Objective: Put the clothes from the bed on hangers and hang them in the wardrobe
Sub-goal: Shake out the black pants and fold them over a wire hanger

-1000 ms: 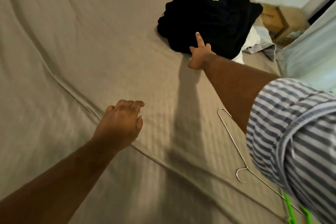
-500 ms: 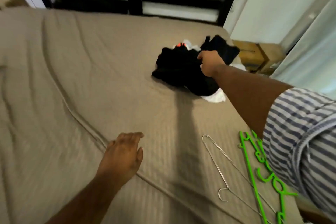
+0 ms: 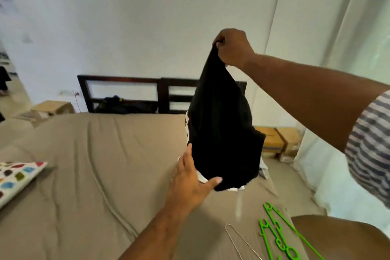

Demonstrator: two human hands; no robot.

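A black garment (image 3: pixel 223 133) hangs in the air over the bed (image 3: pixel 95 164), bunched at its top in the grip of my right hand (image 3: pixel 233 47). White patches show along its left edge and bottom. My left hand (image 3: pixel 190 181) reaches up to the garment's lower left edge, fingers spread and thumb touching the cloth. A green plastic hanger (image 3: pixel 280 236) and a thin metal wire hanger (image 3: pixel 236 240) lie on the bed at the lower right. The clothes left on the bed are mostly hidden behind the hanging garment.
A dark wooden headboard (image 3: pixel 126 93) stands against the white wall. Cardboard boxes (image 3: pixel 276 139) sit on the floor right of the bed, another box (image 3: pixel 52 107) at the left. A spotted pillow (image 3: pixel 19 177) lies at the left edge. A pale curtain (image 3: pixel 358 69) hangs on the right.
My right hand took hold of the black garment in the pile and lifted it high above the bed. My left hand rose from the sheet to the garment's lower edge. The view tilted upward.
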